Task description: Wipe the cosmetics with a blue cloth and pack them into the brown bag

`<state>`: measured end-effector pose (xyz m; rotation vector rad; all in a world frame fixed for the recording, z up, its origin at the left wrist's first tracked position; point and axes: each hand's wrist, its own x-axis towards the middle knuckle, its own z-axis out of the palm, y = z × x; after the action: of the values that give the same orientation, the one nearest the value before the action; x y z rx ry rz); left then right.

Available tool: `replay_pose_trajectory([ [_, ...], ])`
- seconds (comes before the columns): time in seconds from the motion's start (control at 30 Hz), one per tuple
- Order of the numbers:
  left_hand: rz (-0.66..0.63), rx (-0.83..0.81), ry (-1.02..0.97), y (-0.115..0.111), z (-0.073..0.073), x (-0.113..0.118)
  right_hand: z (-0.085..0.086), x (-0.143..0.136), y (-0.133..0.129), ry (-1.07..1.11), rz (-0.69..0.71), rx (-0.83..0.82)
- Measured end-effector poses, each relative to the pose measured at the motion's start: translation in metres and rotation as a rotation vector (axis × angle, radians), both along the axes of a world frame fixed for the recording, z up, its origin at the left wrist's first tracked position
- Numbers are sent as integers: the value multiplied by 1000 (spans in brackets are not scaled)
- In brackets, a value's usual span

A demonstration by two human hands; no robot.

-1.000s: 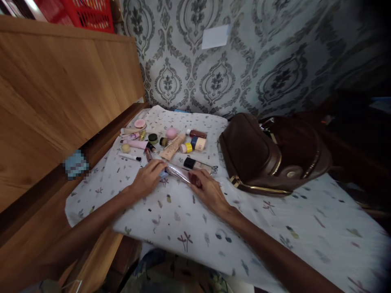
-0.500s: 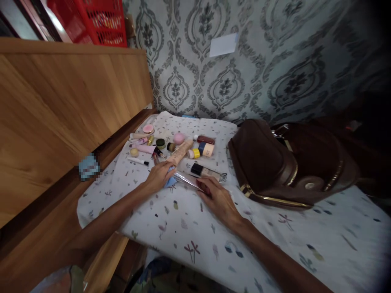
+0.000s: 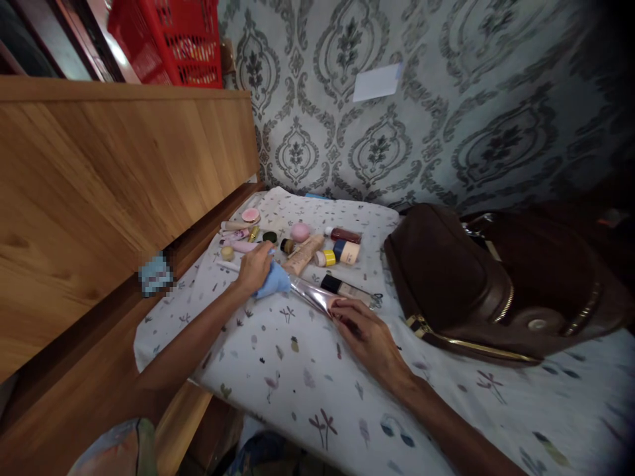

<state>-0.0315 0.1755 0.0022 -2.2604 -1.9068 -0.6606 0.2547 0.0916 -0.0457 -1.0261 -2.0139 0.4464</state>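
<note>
My left hand [image 3: 256,268] is closed on a light blue cloth [image 3: 274,281], which is bunched against one end of a shiny silvery-pink tube [image 3: 312,293]. The tube's other end sits pinched in the fingers of my right hand [image 3: 364,334]. Just beyond the tube lies a beige tube [image 3: 303,255]. A black-capped foundation bottle [image 3: 347,288] rests near my right hand. Past my left hand are a pink sponge [image 3: 300,231], a small dark-lidded jar [image 3: 286,246] and a lilac tube [image 3: 241,246].
A brown leather bag [image 3: 461,277] with gold zips takes up the right of the cloth-covered table [image 3: 278,390]. A yellow-banded jar [image 3: 326,258], a navy-capped bottle [image 3: 347,251] and a dark red bottle [image 3: 346,235] lie behind. A wooden cabinet [image 3: 124,172] borders the left.
My left hand has shifted left along the tube with the cloth, so more of the cloth shows. My right hand still grips the other end. The view has tilted slightly.
</note>
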Motion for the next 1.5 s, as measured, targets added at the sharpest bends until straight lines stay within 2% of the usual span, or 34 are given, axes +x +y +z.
replay_pose_trajectory([
  [0.13, 150, -69, 77, 28, 14, -37, 2, 0, 1, -16, 16, 38],
  [0.3, 178, -269, 205, 46, 7, -68, 1, 0, 1, -32, 17, 40],
  [0.47, 185, -323, 277, 50, -2, -73, -3, 0, 2, -39, 0, 48],
  [0.7, 152, -216, 297, 50, 3, -81, 0, -1, 1, -35, 7, 13],
  [0.87, 106, -149, 286, 44, 0, -87, 2, 0, 0, -27, 9, -2],
  [1.03, 55, -83, 282, 40, -1, -84, 3, 0, 0, -33, 10, -6],
  [1.27, -9, 24, 272, 33, 8, -64, 5, -1, -1, -27, 14, -7],
  [1.37, -110, 118, 259, 21, 14, -45, 9, -2, -2, -14, 16, -29],
  [1.43, -224, 186, 252, 7, 19, -27, 12, -2, -3, -1, 11, -69],
  [1.5, -351, 187, 274, -12, 22, -3, 13, 0, -5, 28, -4, -122],
])
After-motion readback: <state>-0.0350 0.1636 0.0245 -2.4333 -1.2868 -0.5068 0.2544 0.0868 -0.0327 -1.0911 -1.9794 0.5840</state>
